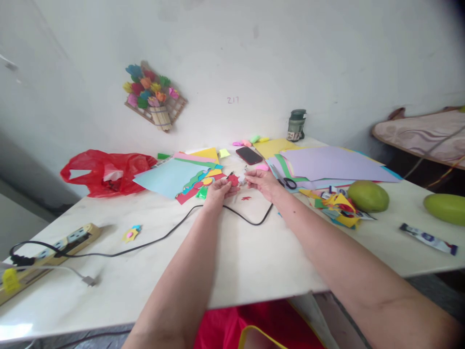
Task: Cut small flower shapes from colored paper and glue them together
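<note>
Over the middle of the table, my left hand (219, 191) pinches a small red paper piece (233, 180). Close on its right, my right hand (262, 181) has thumb and fingers closed around a small whitish thing (242, 176), too blurred to name. Below the hands lies a small red paper scrap (246, 198). Cut paper shapes with yellow circles (207, 181) and a green scrap (202, 193) are just left of my left hand. Black-handled scissors (289, 183) rest beyond my right wrist.
A black cord (174, 226) runs from the power strip (74, 241) towards the hands. Coloured sheets (163, 177) lie left, lilac sheets (327, 162) right. Around them are a red bag (127, 169), phone (249, 155), bottle (297, 125), paper scraps (337, 206), green fruit (368, 196) and tube (428, 239).
</note>
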The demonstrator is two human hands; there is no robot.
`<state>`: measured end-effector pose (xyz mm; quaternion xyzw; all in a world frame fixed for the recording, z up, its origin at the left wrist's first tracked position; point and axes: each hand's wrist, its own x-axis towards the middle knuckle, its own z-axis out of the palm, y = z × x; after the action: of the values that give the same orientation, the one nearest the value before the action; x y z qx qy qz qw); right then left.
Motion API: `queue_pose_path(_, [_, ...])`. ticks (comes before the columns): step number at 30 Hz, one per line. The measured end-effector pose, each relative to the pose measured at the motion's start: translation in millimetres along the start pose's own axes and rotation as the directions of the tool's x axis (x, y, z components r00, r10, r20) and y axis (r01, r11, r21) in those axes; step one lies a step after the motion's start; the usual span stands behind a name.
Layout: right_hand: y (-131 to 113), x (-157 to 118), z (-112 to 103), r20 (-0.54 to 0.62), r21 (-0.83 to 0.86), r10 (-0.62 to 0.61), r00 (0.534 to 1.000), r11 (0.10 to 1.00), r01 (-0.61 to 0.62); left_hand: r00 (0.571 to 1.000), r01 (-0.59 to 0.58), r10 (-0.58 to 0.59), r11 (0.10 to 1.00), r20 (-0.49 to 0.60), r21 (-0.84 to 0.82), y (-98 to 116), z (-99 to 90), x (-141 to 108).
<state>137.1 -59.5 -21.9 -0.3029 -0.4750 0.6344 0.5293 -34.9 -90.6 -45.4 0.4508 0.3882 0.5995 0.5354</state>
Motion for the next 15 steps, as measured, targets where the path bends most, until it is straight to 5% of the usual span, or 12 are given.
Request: queue_pose_path(15, [5.1,2.4,3.2,-0.015,-0.287,-0.213,0.977,0.937,0.200,0.999,0.031,-0.031,0.999,0.025,0.028,2.2,1.9,-1.6])
